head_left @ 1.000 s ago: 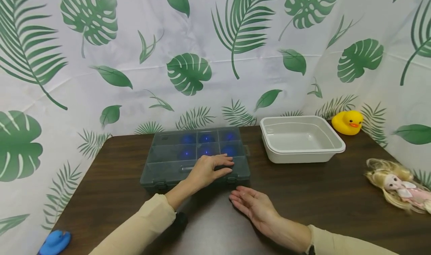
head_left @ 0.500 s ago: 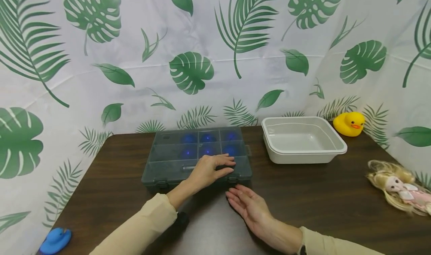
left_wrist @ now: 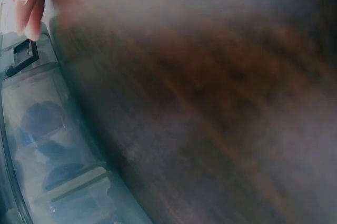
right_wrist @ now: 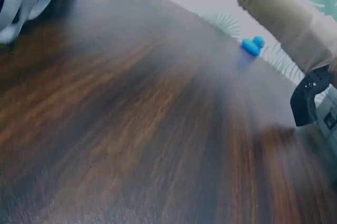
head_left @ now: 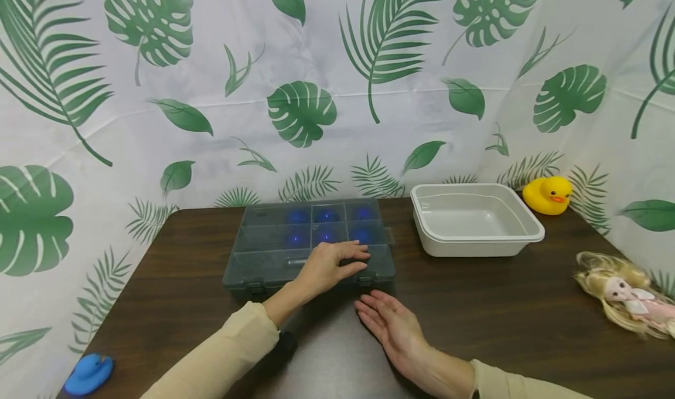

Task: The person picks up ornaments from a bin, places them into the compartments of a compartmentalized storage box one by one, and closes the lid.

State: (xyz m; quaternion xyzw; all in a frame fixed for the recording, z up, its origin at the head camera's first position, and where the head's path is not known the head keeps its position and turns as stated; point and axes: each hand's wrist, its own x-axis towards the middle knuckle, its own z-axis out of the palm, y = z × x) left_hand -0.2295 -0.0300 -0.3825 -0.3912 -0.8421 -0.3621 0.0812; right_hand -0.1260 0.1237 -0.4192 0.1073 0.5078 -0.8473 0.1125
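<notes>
A translucent grey-green divided box (head_left: 253, 260) lies closed at the middle of the table, with several blue balls (head_left: 327, 216) showing through its lid. My left hand (head_left: 327, 267) rests on the lid's front right part, fingers slightly bent. My right hand (head_left: 392, 328) is just in front of the box, palm turned inward, fingers nearly straight, their tips close to the front right latch (head_left: 365, 279). The left wrist view shows fingertips (left_wrist: 32, 23) right beside a latch (left_wrist: 23, 58). Neither hand holds anything.
On the dark wooden table (head_left: 474, 305) a white plastic tub (head_left: 474, 246) stands right of the box. A yellow rubber duck (head_left: 547, 195) sits behind it, a blond doll (head_left: 627, 293) lies at the right edge, and a blue duck (head_left: 88, 374) sits at the front left.
My right hand has moved slightly left, close to the front right latch. The left hand stays on the lid, and the camera view has shifted a little.
</notes>
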